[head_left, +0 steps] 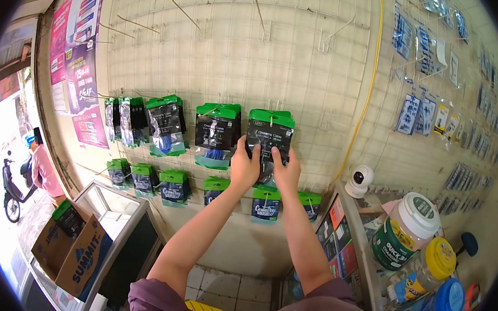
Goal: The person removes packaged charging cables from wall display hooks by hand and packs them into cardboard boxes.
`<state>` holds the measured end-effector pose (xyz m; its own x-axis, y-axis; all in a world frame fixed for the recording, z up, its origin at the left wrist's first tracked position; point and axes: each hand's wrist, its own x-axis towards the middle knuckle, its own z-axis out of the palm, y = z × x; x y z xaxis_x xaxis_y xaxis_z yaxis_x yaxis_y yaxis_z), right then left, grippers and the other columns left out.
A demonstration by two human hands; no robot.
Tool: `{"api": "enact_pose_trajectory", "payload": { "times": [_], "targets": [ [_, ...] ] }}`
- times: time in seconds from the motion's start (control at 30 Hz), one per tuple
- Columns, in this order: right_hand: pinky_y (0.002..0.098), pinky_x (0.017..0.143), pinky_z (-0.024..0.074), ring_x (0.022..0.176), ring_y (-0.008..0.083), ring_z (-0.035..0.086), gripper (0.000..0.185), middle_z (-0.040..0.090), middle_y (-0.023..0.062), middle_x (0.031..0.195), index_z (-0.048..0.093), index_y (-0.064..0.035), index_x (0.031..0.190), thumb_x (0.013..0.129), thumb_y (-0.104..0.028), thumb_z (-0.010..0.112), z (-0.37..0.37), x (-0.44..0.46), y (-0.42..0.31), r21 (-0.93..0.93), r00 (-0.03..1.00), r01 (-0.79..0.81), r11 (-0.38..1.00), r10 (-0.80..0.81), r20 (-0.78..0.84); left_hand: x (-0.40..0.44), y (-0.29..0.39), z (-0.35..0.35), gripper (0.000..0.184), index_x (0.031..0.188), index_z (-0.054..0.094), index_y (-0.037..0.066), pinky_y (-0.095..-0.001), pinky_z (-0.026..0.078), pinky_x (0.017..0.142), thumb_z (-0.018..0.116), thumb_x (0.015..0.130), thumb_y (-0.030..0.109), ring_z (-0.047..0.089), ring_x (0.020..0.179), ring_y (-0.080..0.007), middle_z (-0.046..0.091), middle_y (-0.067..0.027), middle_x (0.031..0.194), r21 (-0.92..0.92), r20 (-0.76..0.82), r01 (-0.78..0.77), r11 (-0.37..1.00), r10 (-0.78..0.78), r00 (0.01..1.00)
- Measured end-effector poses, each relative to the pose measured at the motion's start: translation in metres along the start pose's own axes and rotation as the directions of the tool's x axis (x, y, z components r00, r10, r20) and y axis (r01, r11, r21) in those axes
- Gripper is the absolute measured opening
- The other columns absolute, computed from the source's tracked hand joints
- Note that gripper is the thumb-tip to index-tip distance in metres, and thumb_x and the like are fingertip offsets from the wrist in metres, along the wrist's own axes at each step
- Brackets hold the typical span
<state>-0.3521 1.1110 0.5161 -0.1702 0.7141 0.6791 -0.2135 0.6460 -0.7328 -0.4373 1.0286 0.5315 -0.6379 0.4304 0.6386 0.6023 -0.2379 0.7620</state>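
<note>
A stack of green-and-black charging cable packets (269, 135) hangs on a wire hook of the wall grid, upright against the wall. My left hand (245, 166) closes round its left edge, thumb on the front. From the right side my right hand (286, 171) grips the same stack, thumb also pressed on its front. Fingers behind the packets are hidden. Just left hangs another cable packet stack (217, 134), with a blue cable showing through its clear window. Below my hands hangs a row of "Country Music" packets (265, 206).
Bare wire hooks (185, 12) jut out above. A cardboard box (80, 259) with a packet inside stands on a glass case at lower left. At right, a white camera (360, 179) and several plastic jars (401, 237) stand on a counter. A person (48, 169) is outside at left.
</note>
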Motion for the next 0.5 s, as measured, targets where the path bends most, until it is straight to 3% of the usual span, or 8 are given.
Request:
{"api": "enact_pose_trajectory", "payload": {
  "times": [0.17,0.23,0.37,0.5],
  "targets": [
    [0.0356,0.081,0.05,0.096,0.0283,0.063,0.044,0.063,0.0177,0.105,0.058,0.0002,0.123,0.088,-0.026,0.067,-0.02,-0.009,-0.026,-0.019,0.997,0.066,0.998,-0.065,0.04,-0.014,0.012,-0.012,0.051,0.131,0.041,-0.006,-0.0465,0.047,0.088,0.055,0.096,0.028,0.059,0.105,-0.0468,0.059,-0.0334,0.114,0.057,-0.017,-0.07,0.996,0.071,0.997],
    [0.034,0.081,0.0504,0.097,0.0284,0.062,0.048,0.058,0.0181,0.11,0.055,0.0002,0.127,0.088,-0.025,0.067,-0.03,-0.016,-0.051,-0.04,0.992,0.073,0.997,-0.069,0.105,-0.02,0.025,-0.023,0.05,0.131,0.043,-0.006,-0.038,0.046,0.093,0.056,0.097,0.027,0.06,0.11,-0.0354,0.06,-0.0272,0.119,0.009,0.061,0.013,1.0,-0.014,0.998],
    [0.0335,0.083,0.0503,0.102,0.0265,0.059,0.054,0.053,0.0173,0.113,0.049,0.0012,0.134,0.087,-0.021,0.067,-0.043,-0.029,-0.081,-0.025,0.974,0.083,0.996,-0.076,0.215,-0.028,0.029,-0.037,0.054,0.131,0.042,-0.01,-0.0405,0.047,0.091,0.054,0.097,0.03,0.061,0.106,-0.0412,0.06,-0.0326,0.115,-0.086,0.046,-0.033,0.996,0.037,0.998],
    [0.033,0.084,0.0495,0.105,0.0256,0.058,0.058,0.053,0.0159,0.112,0.046,0.0027,0.137,0.087,-0.018,0.067,-0.049,-0.036,-0.115,-0.063,0.968,0.123,0.99,-0.106,0.227,-0.032,0.039,-0.052,0.059,0.135,0.038,-0.012,-0.0359,0.045,0.094,0.052,0.099,0.032,0.06,0.111,-0.0308,0.059,-0.0276,0.121,-0.208,0.142,0.076,0.975,-0.046,0.989]
  ]
}}
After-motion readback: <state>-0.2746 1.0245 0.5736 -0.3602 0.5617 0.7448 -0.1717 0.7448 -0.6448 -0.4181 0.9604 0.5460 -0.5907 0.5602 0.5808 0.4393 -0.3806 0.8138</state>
